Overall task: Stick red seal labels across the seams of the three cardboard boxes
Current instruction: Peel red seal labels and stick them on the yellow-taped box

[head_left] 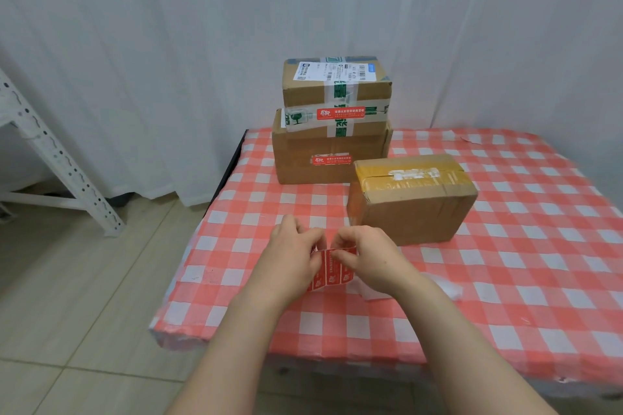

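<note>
A sheet of red seal labels (333, 271) hangs above the near part of the table, held between both hands. My left hand (291, 254) grips its left edge. My right hand (365, 257) pinches its top right corner. At the back stand two stacked cardboard boxes: the top box (337, 84) with a white shipping label and green-printed tape, the bottom box (332, 153) below it. One red seal label (340, 113) sits at the join between them, another (330, 159) on the bottom box's front. A third box (409, 200) with yellow tape stands apart at the right.
The table carries a red-and-white checked cloth (505, 262). A white backing scrap (374, 291) lies under my right wrist. White curtains hang behind, a white metal rack (57, 158) stands at the left, and tiled floor lies left of the table edge.
</note>
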